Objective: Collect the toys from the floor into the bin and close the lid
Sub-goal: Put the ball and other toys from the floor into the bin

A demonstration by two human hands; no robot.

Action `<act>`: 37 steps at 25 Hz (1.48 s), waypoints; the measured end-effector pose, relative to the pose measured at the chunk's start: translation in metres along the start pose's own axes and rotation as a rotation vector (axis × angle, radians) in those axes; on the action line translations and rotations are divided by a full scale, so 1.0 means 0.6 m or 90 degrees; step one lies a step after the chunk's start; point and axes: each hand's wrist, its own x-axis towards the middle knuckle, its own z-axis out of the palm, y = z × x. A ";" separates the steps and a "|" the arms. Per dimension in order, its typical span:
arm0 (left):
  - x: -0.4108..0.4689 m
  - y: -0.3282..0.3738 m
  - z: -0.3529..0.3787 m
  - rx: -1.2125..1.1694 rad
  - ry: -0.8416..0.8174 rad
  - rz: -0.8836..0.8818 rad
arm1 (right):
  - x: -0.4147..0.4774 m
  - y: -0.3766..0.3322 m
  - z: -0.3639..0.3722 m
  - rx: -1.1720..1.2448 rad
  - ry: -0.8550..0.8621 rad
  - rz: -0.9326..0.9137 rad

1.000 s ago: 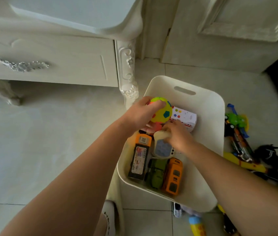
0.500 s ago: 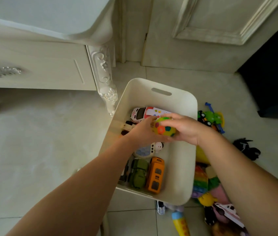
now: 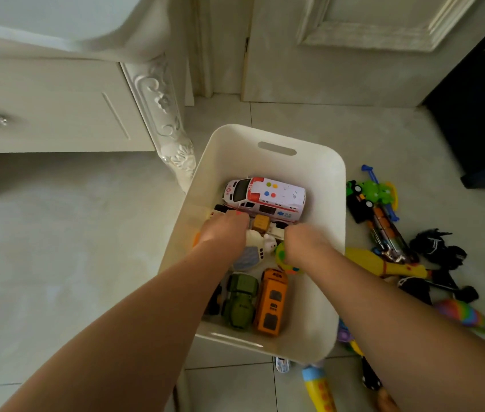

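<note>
Cream plastic bin [image 3: 321,179] sits open on the pale tiled floor [image 3: 57,248], just beside the carved leg of a white cabinet [image 3: 164,114], and both of the person's bare arms reach down into it.

The left hand [image 3: 226,230] is sunk among the toys near the bin's left wall, knuckles up and fingers bent down out of sight. I cannot tell whether it has hold of anything. It touches a white toy with a grey-blue face [image 3: 250,254].

The right hand [image 3: 303,242] is curled down over a green and yellow ball [image 3: 281,257], gripping it from above. The ball is low inside the bin, close to the middle.

Behind the hands lies a white ambulance [image 3: 265,196] on its wheels, against the far part of the bin. Nearer to me a green truck [image 3: 239,301] and an orange bus [image 3: 271,303] lie side by side, touching, by the near wall.

More toys lie on the floor to the right of the bin:
- a green toy with blue parts [image 3: 378,190]
- a yellow rubber chicken [image 3: 384,264], whose tail end reaches the bin's side
- a black toy [image 3: 437,245]
- a rainbow-coloured toy [image 3: 464,315]

A blue and yellow toy [image 3: 318,388] lies on the tiles below the bin's near right corner.
</note>
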 end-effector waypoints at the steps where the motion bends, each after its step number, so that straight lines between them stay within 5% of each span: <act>1: -0.002 -0.001 0.001 -0.001 -0.012 -0.004 | 0.000 -0.008 0.009 0.048 -0.003 0.009; 6: -0.011 -0.019 0.018 -0.112 -0.137 -0.001 | -0.003 -0.006 0.007 0.076 -0.062 0.002; 10: -0.036 -0.012 0.034 -0.135 -0.124 -0.014 | -0.032 0.015 -0.015 0.154 -0.101 -0.067; 12: -0.042 -0.008 0.021 -0.086 -0.115 -0.008 | -0.053 0.018 -0.039 0.269 -0.038 -0.072; 16: -0.049 0.052 -0.049 -0.173 0.069 -0.004 | -0.117 0.094 -0.101 0.890 0.192 -0.017; 20: -0.108 0.197 -0.115 -0.315 0.299 0.161 | -0.167 0.225 -0.072 1.042 0.244 0.123; 23: -0.162 0.305 -0.106 -0.335 0.331 0.346 | -0.178 0.299 0.019 0.980 0.128 0.244; 27: -0.184 0.378 0.003 -0.271 0.035 0.332 | -0.184 0.320 0.171 0.732 -0.045 0.227; 30: -0.172 0.373 0.102 -0.240 -0.141 0.199 | -0.157 0.301 0.252 0.629 0.016 0.202; 33: -0.142 0.357 0.157 -0.189 -0.137 0.136 | -0.146 0.289 0.256 0.519 0.168 0.158; 37: -0.107 0.357 0.173 -0.087 -0.156 0.164 | -0.110 0.313 0.239 0.403 0.150 0.067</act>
